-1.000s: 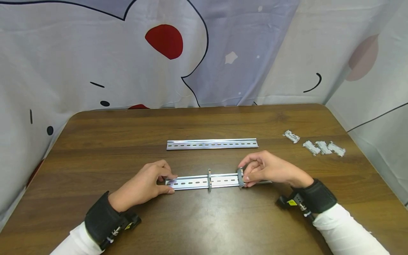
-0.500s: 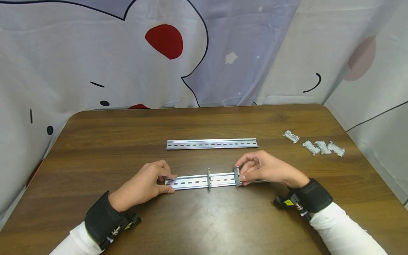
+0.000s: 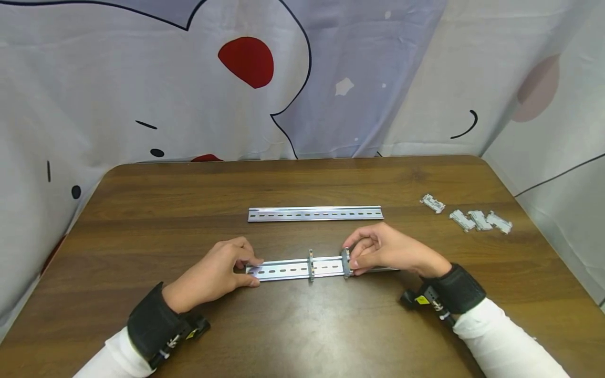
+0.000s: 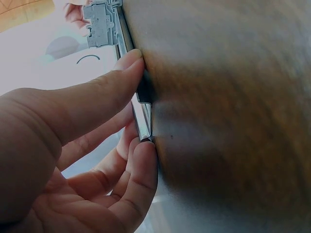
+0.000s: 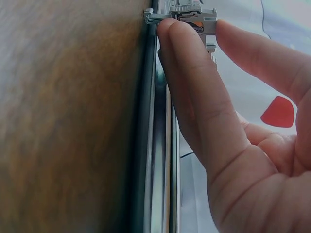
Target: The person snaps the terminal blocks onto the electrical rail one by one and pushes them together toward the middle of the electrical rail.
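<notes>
the left hand [image 3: 215,270] pinches a shiny, slotted metal rail [image 3: 283,270] across its width at the left end, well in from the wood-grained counter's far edge. the right hand [image 3: 389,249] holds a flat-sided grey block [image 3: 346,264] across the rail — thumb and fingers parted by its body — near a narrow upright block [image 3: 311,266].

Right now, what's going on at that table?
Someone's left hand grips the left end of a slotted metal rail. Their right hand holds a grey block across the rail, to the right of another block that stands on it with a gap between the two. A second rail lies farther back, and four loose blocks lie toward the far right of the table.
</notes>
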Motion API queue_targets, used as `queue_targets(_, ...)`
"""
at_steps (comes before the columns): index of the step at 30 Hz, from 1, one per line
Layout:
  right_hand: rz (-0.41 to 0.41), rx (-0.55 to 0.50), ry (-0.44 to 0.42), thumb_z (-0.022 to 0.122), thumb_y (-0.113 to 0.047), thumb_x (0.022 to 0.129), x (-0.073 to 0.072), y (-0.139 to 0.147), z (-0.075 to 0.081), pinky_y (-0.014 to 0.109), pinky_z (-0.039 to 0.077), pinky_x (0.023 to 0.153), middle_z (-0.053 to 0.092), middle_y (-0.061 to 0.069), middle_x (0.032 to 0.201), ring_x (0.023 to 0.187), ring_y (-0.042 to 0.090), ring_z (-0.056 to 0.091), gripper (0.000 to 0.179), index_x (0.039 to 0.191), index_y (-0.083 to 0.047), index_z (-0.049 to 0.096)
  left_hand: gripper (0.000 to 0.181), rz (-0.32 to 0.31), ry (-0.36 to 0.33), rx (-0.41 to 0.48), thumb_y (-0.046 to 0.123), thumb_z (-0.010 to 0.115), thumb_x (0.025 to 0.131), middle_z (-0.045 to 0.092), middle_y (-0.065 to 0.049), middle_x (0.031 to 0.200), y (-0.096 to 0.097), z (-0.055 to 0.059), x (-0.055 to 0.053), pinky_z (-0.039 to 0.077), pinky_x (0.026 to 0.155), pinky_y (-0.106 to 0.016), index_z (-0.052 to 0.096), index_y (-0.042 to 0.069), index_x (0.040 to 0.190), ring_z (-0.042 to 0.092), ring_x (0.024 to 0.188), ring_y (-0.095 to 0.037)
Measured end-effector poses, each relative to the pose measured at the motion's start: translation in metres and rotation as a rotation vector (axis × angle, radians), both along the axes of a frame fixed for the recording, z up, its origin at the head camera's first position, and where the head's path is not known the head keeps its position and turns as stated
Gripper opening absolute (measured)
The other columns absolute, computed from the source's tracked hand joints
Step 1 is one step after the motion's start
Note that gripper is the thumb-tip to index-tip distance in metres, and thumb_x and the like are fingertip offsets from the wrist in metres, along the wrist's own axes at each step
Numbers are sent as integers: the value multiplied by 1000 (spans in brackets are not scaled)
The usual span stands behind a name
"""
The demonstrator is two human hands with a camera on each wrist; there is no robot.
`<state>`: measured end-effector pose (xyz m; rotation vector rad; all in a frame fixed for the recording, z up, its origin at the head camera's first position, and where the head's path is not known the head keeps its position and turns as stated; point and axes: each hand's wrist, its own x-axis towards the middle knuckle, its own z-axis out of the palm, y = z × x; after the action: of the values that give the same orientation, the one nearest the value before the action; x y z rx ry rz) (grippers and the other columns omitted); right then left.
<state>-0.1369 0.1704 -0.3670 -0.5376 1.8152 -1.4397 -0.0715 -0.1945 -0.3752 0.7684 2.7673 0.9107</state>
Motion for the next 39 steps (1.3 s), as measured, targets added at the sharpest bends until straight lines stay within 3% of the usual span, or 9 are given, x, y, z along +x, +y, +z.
queue_targets(19, -10, 17, -14, 75, -3, 84, -2, -12, 1, 46, 55, 79, 67, 29, 98, 86, 34, 70, 43, 119, 10, 54, 36, 2, -11, 6, 20, 85, 75, 57, 5, 87, 0, 0, 1, 43, 61, -22, 76, 7, 107, 50, 74, -10)
queue_targets(39, 37, 31, -2, 76, -6, 84, -3, -34, 1, 46, 55, 79, 68, 24, 96, 86, 35, 70, 42, 119, 7, 56, 36, 5, -32, -6, 20, 85, 76, 55, 4, 87, -1, 2, 2, 42, 62, -22, 76, 7, 108, 49, 75, -11)
